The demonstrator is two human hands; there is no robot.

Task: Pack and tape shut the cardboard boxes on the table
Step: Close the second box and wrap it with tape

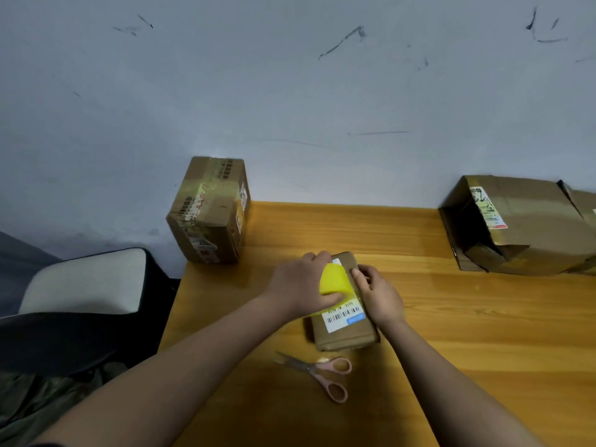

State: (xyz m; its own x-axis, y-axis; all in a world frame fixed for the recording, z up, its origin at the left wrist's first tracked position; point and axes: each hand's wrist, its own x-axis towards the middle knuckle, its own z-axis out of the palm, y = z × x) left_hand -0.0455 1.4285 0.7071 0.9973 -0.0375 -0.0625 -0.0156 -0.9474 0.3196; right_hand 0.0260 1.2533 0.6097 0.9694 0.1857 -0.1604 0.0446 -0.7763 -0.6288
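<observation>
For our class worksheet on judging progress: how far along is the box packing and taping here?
Done, apparently: the upright box at the table's far left corner already carries tape bands. In hand: the left hand holds a yellow tape roll on the small box, steadied by the right hand. Left: the large box lies open at its end; scissors wait nearby.

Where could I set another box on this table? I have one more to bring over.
The widest bare wood lies right of the small box, running to the table edge, in front of the open box. A second strip lies between the taped box and the open box. It is crowded around both hands and the scissors.
</observation>
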